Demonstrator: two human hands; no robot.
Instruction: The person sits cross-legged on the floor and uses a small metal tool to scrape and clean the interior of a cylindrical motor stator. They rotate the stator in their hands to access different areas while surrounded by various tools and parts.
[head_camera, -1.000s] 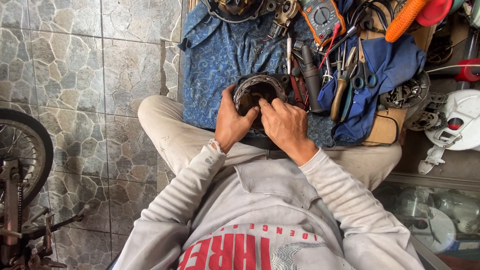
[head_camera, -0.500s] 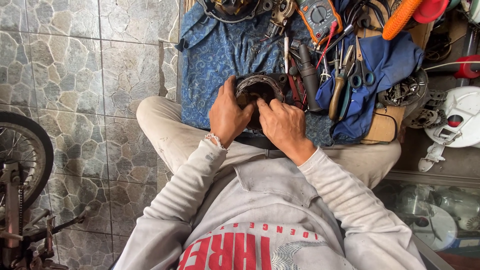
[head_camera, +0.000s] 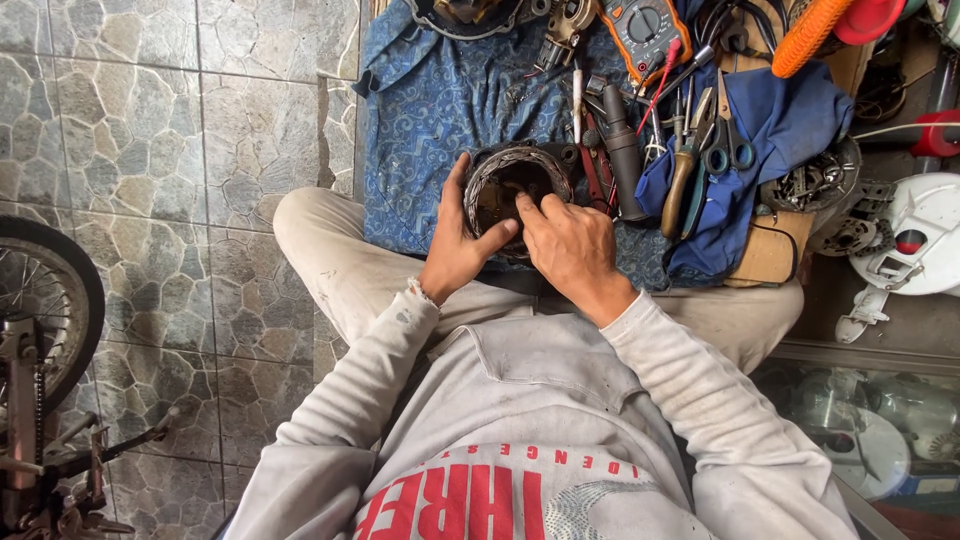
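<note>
- A person sits cross-legged on a stone-patterned tile floor (head_camera: 150, 150), both hands on a round motor stator (head_camera: 505, 185) resting at the near edge of a blue patterned cloth (head_camera: 440, 100), just ahead of the knees.
- The left hand (head_camera: 462, 245) grasps the stator's left rim, fingers curled along the outside and the thumb lying across its lower edge.
- The right hand (head_camera: 570, 245) rests on the stator's right side with fingers loosely bent, the forefinger pressed into the dark hollow of the ring; it closes on nothing.
- Just right of the stator lie red-handled pliers (head_camera: 592, 175) and a dark cylindrical handle (head_camera: 622, 150), with blue-handled scissors (head_camera: 728, 150) and a wooden-handled tool (head_camera: 680, 185) on a plain blue cloth (head_camera: 790, 120) beyond.
- An orange-cased multimeter (head_camera: 647, 25) with a round dial sits at the top edge, its red lead (head_camera: 662, 80) trailing toward the tools.
- An orange ribbed grip (head_camera: 808, 35) lies at the upper right, near a red roll of tape (head_camera: 935, 135).
- A white plastic housing (head_camera: 920, 235) with a small red patch stands at the far right.
- A spoked wheel (head_camera: 45, 300) shows at the left edge, well apart from the hands.
- The grey sweatshirt (head_camera: 530, 420) carries large red block lettering across the chest.
</note>
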